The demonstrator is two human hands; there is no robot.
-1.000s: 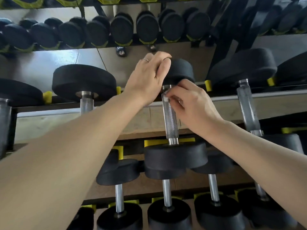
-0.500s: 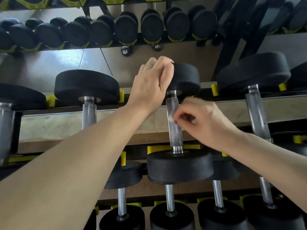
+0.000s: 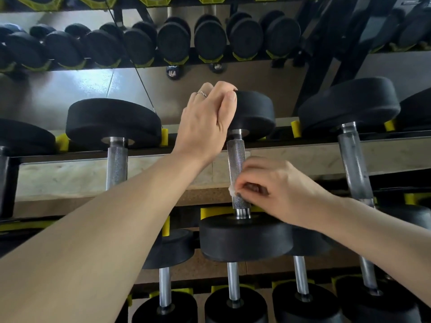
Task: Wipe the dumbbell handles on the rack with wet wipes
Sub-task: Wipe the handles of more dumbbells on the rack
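Pinching a wet wipe (image 3: 233,189) low on the knurled handle (image 3: 236,169), the right hand (image 3: 275,185) works mid-rack. Beyond it, the left hand (image 3: 207,120) grips the dumbbell's far head (image 3: 255,113); loosen that, and the dumbbell could roll.

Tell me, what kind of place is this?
Most likely a gym's free-weights area: black dumbbells lie in rows on a tiered rack with yellow cradles, and more weights line the level above.
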